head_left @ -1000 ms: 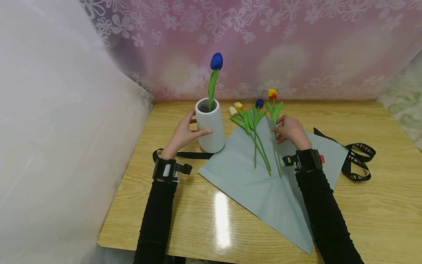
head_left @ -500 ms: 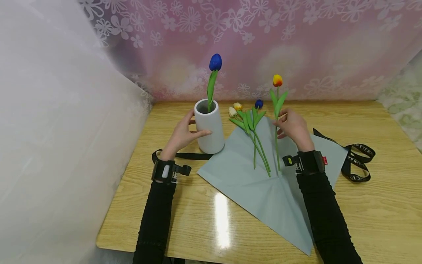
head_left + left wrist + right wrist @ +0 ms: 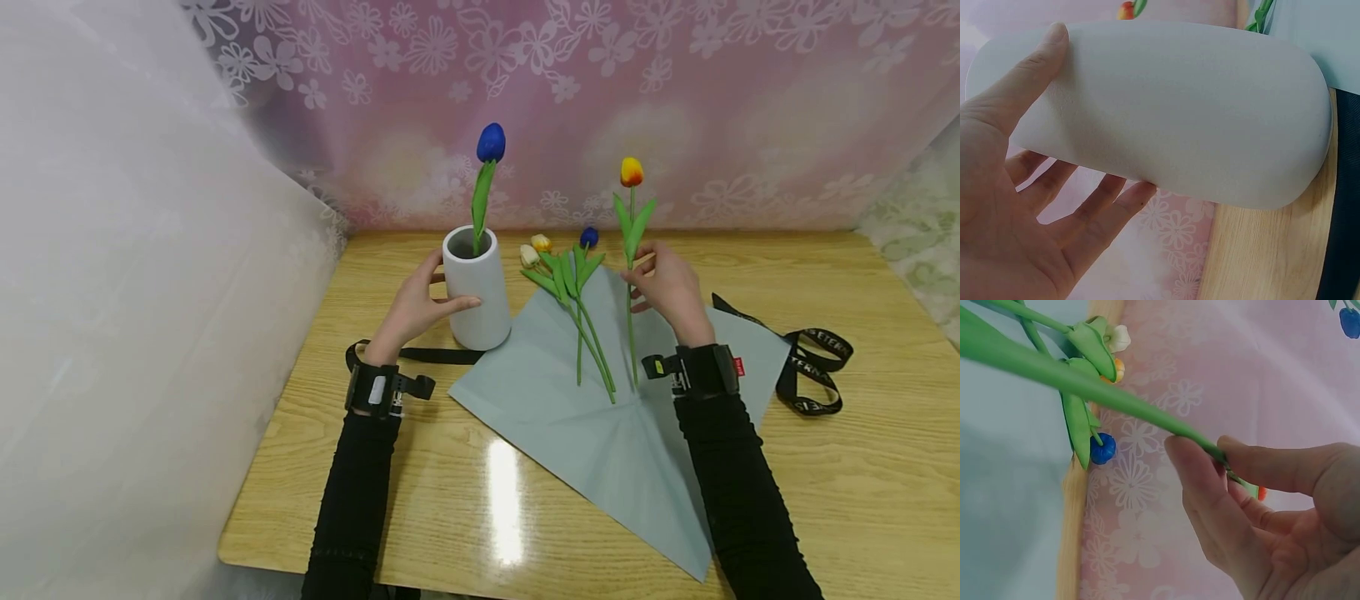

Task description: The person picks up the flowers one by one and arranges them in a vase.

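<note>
A white vase stands on the table with one blue tulip upright in it. My left hand grips the vase from its left side, thumb across the front and fingers behind; the left wrist view shows the thumb on its wall. My right hand pinches the green stem of an orange-yellow tulip between thumb and fingertips, bloom up. Left of that stem, several more tulips lie on the grey wrapping paper, with white, yellow and blue blooms.
A black ribbon with white lettering lies looped at the paper's right edge. Another black strip runs in front of the vase. Behind the wooden table hangs a pink floral curtain; a white sheet covers the left side.
My right hand has lifted the orange-yellow tulip upward and slightly right, its bloom now higher against the curtain. My left hand stays on the vase.
</note>
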### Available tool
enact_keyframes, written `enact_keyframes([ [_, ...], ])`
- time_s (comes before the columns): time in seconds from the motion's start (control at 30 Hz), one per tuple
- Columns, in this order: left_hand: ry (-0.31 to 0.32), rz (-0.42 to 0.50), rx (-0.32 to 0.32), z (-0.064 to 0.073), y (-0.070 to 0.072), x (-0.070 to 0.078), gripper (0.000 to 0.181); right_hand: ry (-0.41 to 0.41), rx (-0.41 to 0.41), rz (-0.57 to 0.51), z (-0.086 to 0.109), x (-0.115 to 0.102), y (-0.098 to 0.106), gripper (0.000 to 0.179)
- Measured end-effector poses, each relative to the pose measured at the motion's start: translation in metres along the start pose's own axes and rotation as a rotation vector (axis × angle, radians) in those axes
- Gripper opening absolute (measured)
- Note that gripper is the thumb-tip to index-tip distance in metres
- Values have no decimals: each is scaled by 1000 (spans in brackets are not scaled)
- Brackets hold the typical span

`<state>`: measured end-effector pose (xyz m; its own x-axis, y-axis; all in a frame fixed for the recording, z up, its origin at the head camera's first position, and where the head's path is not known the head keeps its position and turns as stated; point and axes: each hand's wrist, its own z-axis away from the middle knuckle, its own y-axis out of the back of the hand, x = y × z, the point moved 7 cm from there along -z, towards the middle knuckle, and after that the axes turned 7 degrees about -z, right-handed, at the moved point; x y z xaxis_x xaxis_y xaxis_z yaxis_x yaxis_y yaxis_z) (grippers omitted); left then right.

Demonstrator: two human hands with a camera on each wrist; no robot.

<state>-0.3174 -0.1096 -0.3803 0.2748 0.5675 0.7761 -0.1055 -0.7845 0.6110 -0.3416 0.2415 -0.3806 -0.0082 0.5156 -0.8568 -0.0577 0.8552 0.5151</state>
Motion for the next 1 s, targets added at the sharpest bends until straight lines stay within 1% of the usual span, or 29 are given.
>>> enact_keyframes([
  [0.17, -3, -3, 5, 0, 0, 0, 90, 9, 30, 17, 2, -5, 1, 45],
  [0.3, -1, -2, 5, 0, 0, 0, 89, 50, 64, 22, 4, -11, 3, 43],
  [0.5, -1, -7, 6, -1, 0, -1, 90, 116, 114, 2, 7, -20, 5, 41],
  [0.83, -6, -10, 4, -1, -1, -2, 90, 176, 181, -26, 14, -31, 6, 44],
  [1.0, -4, -9, 8, 0, 0, -1, 89, 195, 214, -34, 16, -34, 7, 42],
])
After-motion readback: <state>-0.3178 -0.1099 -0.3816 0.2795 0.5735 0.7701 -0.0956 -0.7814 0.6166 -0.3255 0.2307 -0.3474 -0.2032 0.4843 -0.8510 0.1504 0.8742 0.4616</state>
